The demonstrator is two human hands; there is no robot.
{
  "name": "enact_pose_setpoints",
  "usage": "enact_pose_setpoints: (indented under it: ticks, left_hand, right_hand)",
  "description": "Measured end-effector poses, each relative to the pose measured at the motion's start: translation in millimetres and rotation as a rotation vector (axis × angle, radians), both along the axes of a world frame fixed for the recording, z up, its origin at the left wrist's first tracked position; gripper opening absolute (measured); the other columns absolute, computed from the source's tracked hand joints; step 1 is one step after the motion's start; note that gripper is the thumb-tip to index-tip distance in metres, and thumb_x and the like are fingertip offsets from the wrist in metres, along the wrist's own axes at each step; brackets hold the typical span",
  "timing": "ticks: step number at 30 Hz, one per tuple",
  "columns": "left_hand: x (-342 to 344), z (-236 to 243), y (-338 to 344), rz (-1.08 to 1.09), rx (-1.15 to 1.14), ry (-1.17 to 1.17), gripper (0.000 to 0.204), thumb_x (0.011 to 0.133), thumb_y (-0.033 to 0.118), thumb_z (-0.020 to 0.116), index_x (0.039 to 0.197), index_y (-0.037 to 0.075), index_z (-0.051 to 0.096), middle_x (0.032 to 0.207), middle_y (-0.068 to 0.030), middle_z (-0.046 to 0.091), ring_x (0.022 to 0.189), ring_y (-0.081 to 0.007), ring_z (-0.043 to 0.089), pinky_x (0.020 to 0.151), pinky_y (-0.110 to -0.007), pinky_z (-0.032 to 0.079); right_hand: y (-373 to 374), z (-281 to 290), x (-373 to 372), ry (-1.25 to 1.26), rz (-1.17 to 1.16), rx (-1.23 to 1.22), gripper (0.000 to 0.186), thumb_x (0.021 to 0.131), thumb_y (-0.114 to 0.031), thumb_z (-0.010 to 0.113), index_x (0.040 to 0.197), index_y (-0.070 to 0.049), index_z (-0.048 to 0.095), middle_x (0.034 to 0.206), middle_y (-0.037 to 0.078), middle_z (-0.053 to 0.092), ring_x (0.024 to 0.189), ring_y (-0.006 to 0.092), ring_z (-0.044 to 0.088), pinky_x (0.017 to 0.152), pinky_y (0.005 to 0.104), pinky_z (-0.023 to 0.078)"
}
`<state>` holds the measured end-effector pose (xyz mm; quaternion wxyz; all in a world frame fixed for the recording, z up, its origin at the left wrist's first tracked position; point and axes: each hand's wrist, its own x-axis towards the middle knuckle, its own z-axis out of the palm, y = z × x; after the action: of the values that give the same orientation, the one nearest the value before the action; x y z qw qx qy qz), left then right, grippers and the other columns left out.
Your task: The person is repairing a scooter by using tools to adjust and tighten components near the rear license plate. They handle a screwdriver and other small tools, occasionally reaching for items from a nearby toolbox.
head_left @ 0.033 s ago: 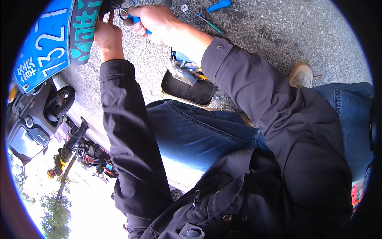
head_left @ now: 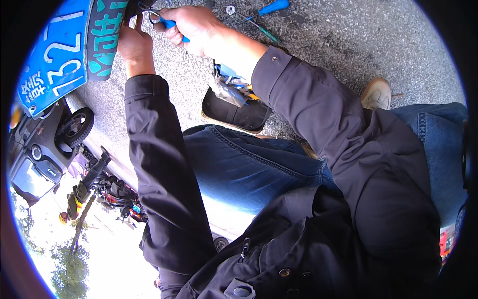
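Observation:
My left hand point(head_left: 134, 45) is raised beside a blue licence plate point(head_left: 55, 60) with a grey and green panel point(head_left: 104, 40), its fingers curled at the dark part point(head_left: 130, 7) by the panel's edge; what they grip is hidden. Just right of it, my right hand point(head_left: 191, 32) is closed on a blue-handled tool point(head_left: 168, 24), apparently pliers, whose dark end reaches toward that part. Under my right forearm an open black tool case point(head_left: 224, 114) lies on the pavement with a plastic bag point(head_left: 228, 93) and tools in it.
A blue-handled screwdriver point(head_left: 273, 7), a green-handled one point(head_left: 269, 35) and a small clear object point(head_left: 230, 10) lie on the speckled pavement point(head_left: 358, 40). My jeans-clad legs point(head_left: 234, 159) and a beige shoe point(head_left: 374, 94) are below. Parked scooters point(head_left: 42, 149) and a tree point(head_left: 69, 264) show at left.

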<state>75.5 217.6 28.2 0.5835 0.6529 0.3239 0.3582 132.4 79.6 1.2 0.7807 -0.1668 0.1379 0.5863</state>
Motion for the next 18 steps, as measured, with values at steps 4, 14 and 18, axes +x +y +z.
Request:
enact_pose_setpoints:
  ticks: [4, 14, 18]
  left_hand:
    - [-5.2, -3.9, 9.0, -0.023, 0.022, 0.011, 0.047, 0.1, 0.025, 0.054, 0.145, 0.012, 0.047, 0.147, -0.0084, 0.048, 0.137, -0.0294, 0.045, 0.11, -0.052, 0.052]
    - [-3.1, -3.3, 0.8, -0.043, -0.033, -0.052, 0.048, 0.098, 0.024, 0.057, 0.143, 0.011, 0.048, 0.143, -0.0091, 0.051, 0.136, -0.0279, 0.047, 0.107, -0.05, 0.051]
    - [-26.9, -14.3, 35.1, -0.186, 0.614, 0.282, 0.057, 0.087, 0.01, 0.068, 0.141, 0.006, 0.048, 0.139, -0.01, 0.054, 0.13, -0.0268, 0.054, 0.105, -0.042, 0.052]
  right_hand:
    - [-4.3, 2.4, 5.8, 0.136, 0.049, 0.106, 0.019, 0.104, -0.015, 0.058, 0.099, 0.003, 0.062, 0.083, 0.015, 0.069, 0.054, 0.0082, 0.047, 0.044, 0.0246, 0.036]
    - [9.4, 24.2, 12.4, -0.137, 0.05, -0.251, 0.029, 0.101, -0.021, 0.059, 0.089, 0.004, 0.069, 0.079, 0.017, 0.07, 0.054, 0.015, 0.057, 0.043, 0.0296, 0.043]
    - [8.6, 29.1, 18.8, -0.272, 0.095, -0.277, 0.03, 0.099, -0.024, 0.064, 0.095, 0.003, 0.076, 0.077, 0.01, 0.073, 0.058, 0.018, 0.063, 0.051, 0.0348, 0.046]
